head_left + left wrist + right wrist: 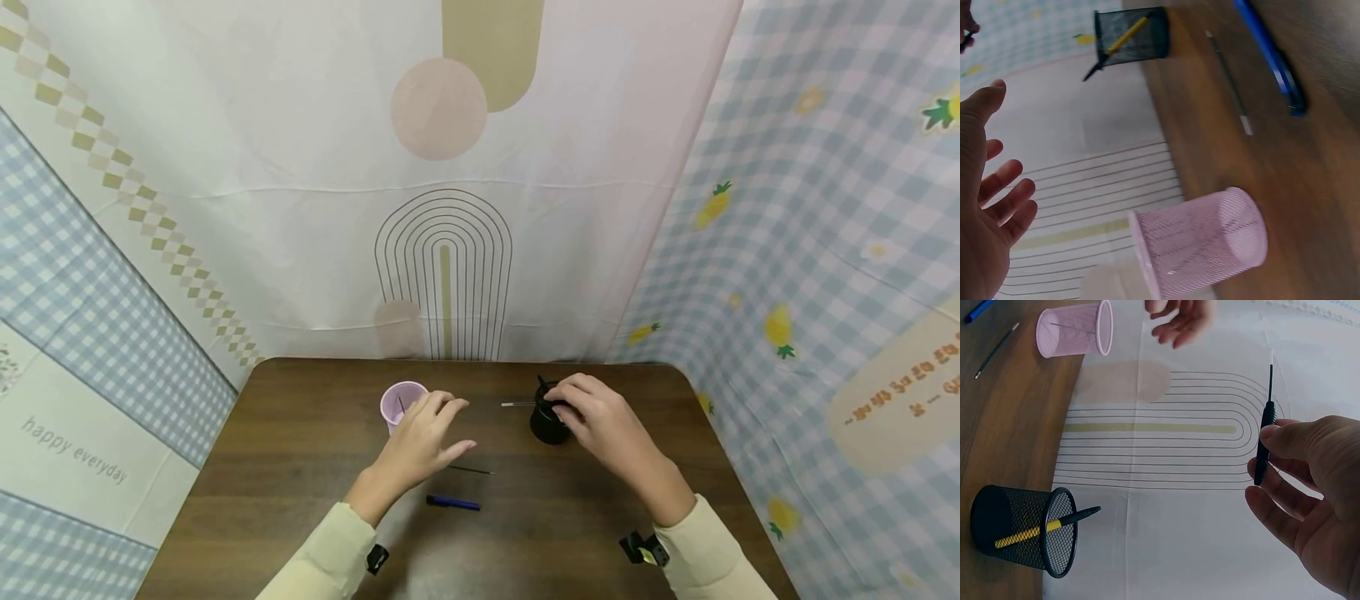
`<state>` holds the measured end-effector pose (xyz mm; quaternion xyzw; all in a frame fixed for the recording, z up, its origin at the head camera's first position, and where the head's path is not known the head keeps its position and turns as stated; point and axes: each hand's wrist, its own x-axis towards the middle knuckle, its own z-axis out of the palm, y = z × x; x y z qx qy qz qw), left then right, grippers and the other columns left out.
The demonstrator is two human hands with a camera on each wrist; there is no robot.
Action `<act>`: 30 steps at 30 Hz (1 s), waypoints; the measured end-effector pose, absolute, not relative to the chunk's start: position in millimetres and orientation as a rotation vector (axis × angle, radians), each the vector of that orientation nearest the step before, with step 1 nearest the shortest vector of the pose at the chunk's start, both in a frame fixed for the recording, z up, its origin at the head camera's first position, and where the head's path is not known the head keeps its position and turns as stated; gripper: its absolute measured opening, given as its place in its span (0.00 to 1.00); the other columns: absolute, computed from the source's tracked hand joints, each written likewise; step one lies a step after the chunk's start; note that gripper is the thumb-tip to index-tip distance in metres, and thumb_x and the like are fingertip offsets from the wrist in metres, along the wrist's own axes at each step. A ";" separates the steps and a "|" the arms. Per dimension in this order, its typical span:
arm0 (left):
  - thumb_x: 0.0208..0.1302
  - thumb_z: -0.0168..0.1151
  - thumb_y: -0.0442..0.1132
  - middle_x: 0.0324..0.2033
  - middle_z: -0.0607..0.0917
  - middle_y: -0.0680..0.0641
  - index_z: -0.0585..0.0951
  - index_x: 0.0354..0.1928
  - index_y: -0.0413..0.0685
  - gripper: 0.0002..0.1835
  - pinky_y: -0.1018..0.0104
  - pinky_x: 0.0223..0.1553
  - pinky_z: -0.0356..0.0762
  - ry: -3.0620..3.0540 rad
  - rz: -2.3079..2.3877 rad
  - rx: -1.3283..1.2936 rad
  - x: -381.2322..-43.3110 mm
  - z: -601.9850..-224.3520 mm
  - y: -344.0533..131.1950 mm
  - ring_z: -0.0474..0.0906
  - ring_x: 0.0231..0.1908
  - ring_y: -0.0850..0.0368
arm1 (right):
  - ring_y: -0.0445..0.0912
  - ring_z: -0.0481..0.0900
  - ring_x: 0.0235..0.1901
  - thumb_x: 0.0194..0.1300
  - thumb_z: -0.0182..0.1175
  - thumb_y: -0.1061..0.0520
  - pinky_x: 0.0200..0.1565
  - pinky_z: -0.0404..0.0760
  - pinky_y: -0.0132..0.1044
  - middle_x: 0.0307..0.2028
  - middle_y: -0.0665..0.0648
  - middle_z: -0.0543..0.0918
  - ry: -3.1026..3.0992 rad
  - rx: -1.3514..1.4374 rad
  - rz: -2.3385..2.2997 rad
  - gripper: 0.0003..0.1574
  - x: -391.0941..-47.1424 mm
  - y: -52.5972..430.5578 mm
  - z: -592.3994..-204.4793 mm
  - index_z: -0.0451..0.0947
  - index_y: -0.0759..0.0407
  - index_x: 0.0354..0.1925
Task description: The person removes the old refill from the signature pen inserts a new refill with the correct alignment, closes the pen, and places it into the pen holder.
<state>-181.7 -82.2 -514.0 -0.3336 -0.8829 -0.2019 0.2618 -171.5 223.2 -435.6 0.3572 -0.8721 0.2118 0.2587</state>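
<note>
Between the thumb and fingers of my right hand (607, 421), above the table, is a black pen barrel (1267, 422) with a ribbed grip. A thin ink refill (1271, 378) sticks out of one end of it. Below this hand stands a black mesh pen holder (1022, 509) with a yellow and black pen (1054, 525) in it. My left hand (420, 437) is raised near a pink mesh pen holder (1204, 244), its fingers spread and holding nothing. Inside the pink holder lies a thin refill (1072, 328).
On the brown wooden table (300, 492) lie a loose dark refill (1230, 84) and a blue pen (453, 502), both between the two arms. Patterned cloth (322, 275) hangs behind the table's far edge, and checked cloth (750, 250) hangs at the right.
</note>
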 end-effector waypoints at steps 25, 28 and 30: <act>0.50 0.79 0.60 0.51 0.83 0.45 0.81 0.61 0.44 0.40 0.53 0.52 0.81 -2.543 -0.473 -1.047 -162.9 -599.2 -91.8 0.81 0.51 0.50 | 0.46 0.84 0.45 0.58 0.75 0.66 0.44 0.86 0.40 0.44 0.51 0.85 -2.415 0.960 0.581 0.15 -170.4 225.2 -441.8 0.86 0.55 0.43; 0.50 0.79 0.60 0.50 0.83 0.46 0.82 0.60 0.43 0.40 0.55 0.49 0.81 -2.548 -0.448 -1.056 -160.3 -604.7 -91.0 0.81 0.49 0.51 | 0.46 0.84 0.45 0.58 0.75 0.65 0.44 0.86 0.41 0.44 0.51 0.85 -2.422 0.957 0.578 0.14 -170.7 225.2 -441.9 0.86 0.55 0.43; 0.50 0.78 0.61 0.49 0.83 0.47 0.82 0.59 0.44 0.39 0.56 0.47 0.81 -2.550 -0.424 -1.065 -158.9 -608.3 -91.0 0.80 0.47 0.52 | 0.46 0.85 0.45 0.58 0.75 0.65 0.44 0.86 0.41 0.44 0.51 0.85 -2.427 0.957 0.577 0.14 -170.4 225.2 -441.6 0.86 0.55 0.43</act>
